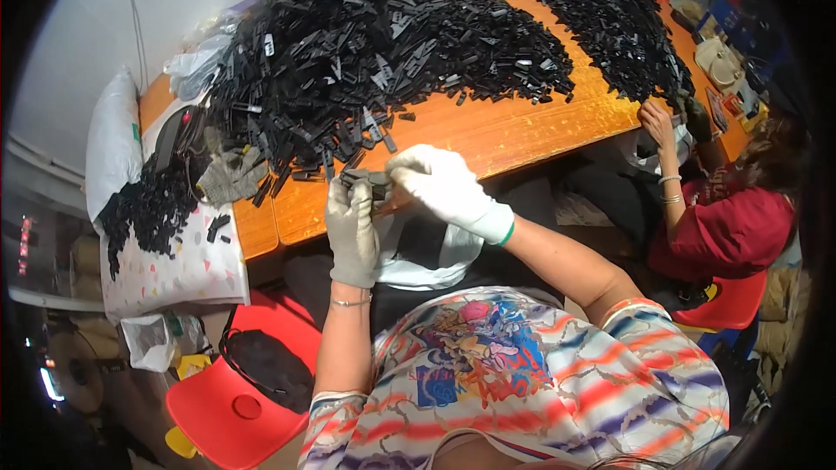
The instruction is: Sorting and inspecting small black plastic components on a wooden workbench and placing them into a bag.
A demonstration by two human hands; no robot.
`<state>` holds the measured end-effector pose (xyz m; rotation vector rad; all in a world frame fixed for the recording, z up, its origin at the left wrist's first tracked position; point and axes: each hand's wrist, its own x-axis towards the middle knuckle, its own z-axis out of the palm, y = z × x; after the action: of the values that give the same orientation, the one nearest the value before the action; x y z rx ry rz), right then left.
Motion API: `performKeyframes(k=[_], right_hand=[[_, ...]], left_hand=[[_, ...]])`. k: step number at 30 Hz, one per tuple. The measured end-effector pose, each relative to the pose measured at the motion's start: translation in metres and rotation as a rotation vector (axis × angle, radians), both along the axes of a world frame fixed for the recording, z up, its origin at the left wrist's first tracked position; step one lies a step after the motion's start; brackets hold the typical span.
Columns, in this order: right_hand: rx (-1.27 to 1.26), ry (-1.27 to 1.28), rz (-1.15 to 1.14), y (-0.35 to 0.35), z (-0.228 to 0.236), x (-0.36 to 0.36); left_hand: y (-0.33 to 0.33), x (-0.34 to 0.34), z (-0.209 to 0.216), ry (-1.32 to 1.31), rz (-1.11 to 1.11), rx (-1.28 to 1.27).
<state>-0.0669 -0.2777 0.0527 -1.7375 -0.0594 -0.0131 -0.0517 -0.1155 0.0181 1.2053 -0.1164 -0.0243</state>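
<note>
My left hand (353, 239), in a pale work glove, is closed with thumb and fingertips around small black plastic pieces (369, 181) at the table's near edge. From the right my right hand (442, 191), in a white glove with a green-edged cuff, pinches the other end of the same pieces. How many pieces are between the hands I cannot tell. Just beyond my fingers spreads a large heap of narrow black plastic parts (348, 52) on the orange wooden table (470, 135).
A second heap of black parts (601, 22) lies at the far right, where a co-worker in a red shirt (731, 226) sits. On the left are a grey glove (233, 176), a smaller black pile (152, 209) and a white sack (115, 144). A red chair (235, 400) stands below.
</note>
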Motion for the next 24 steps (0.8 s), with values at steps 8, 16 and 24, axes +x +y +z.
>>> performKeyframes(k=[8,16,24], right_hand=[[0.032,-0.114,-0.087,0.013,0.006,0.006],[0.141,0.033,-0.04,0.023,0.014,0.004],[0.003,-0.034,-0.031,0.024,0.006,0.001]], left_hand=[[-0.009,-0.01,0.014,0.173,-0.078,-0.16],[-0.007,-0.016,0.011,0.102,-0.095,-0.008],[-0.006,-0.02,0.006,0.136,-0.066,0.003]])
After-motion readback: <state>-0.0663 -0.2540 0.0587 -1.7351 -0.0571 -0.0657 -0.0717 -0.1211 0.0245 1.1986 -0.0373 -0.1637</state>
